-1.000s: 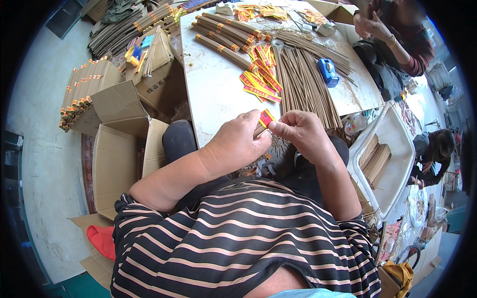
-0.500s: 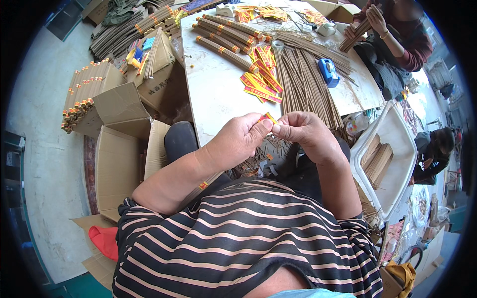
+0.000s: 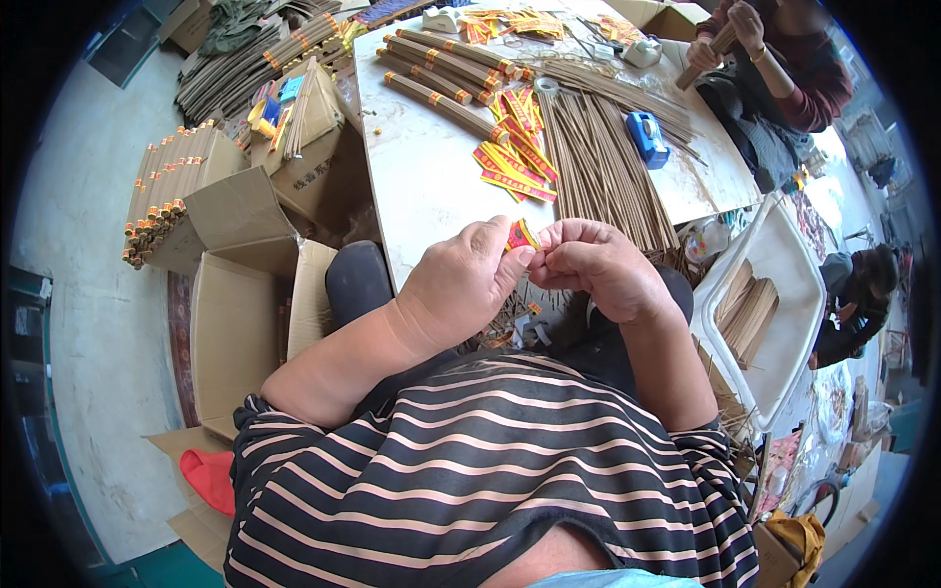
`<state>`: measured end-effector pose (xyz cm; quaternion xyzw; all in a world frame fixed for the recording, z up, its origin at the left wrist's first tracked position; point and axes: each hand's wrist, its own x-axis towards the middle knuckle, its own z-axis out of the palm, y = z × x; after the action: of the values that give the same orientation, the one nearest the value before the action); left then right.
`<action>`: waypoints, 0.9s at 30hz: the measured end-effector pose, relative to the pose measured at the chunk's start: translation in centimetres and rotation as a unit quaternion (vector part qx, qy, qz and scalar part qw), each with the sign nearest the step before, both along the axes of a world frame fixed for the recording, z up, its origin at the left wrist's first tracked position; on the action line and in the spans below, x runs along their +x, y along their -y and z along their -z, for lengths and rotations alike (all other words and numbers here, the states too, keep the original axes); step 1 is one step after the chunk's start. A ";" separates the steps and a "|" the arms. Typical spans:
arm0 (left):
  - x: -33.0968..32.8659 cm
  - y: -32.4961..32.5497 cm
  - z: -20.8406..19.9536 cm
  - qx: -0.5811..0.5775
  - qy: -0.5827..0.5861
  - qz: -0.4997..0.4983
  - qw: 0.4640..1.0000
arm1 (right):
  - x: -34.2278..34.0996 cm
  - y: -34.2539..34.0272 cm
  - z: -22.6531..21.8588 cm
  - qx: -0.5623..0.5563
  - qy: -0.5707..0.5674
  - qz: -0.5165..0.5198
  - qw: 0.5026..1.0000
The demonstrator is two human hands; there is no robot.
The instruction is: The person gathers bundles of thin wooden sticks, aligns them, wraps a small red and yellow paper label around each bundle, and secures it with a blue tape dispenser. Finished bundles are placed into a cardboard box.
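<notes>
Pinching one red-and-yellow label (image 3: pixel 521 235), the left hand (image 3: pixel 456 269) is curled almost closed; whether sticks are inside it, I cannot tell. The right hand (image 3: pixel 603 269) is also narrow, its fingertips meeting at the label's right edge. This label is before the body, near the front of the white table (image 3: pixel 421 201). On the table I count at least five wrapped bundles (image 3: pixel 441 105), one heap of loose labels (image 3: pixel 515 174) just beside them, many loose brown sticks (image 3: pixel 600 167) and one blue tape dispenser (image 3: pixel 647 142). One white tub (image 3: pixel 796 294) with sticks is at right, one open cardboard box (image 3: pixel 235 333) at left. Two other people sit further right.
</notes>
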<state>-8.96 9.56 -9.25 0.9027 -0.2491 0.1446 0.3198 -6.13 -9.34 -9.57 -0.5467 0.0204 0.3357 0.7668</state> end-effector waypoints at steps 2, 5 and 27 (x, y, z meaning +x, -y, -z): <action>-0.2 -0.1 0.1 0.023 0.026 0.009 0.999 | 0.2 0.1 -0.1 0.012 -0.013 -0.007 1.000; -0.1 -0.1 0.1 0.042 0.052 0.026 0.997 | 0.6 0.1 0.4 0.062 -0.074 -0.013 0.995; 1.0 -1.0 -2.0 -0.351 -0.428 0.044 0.832 | -1.2 -1.3 1.3 0.039 0.190 0.064 0.979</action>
<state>-7.96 10.54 -7.23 0.6898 -0.0593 -0.1924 0.6954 -7.28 -8.06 -10.82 -0.5677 -0.1034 0.1765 0.7975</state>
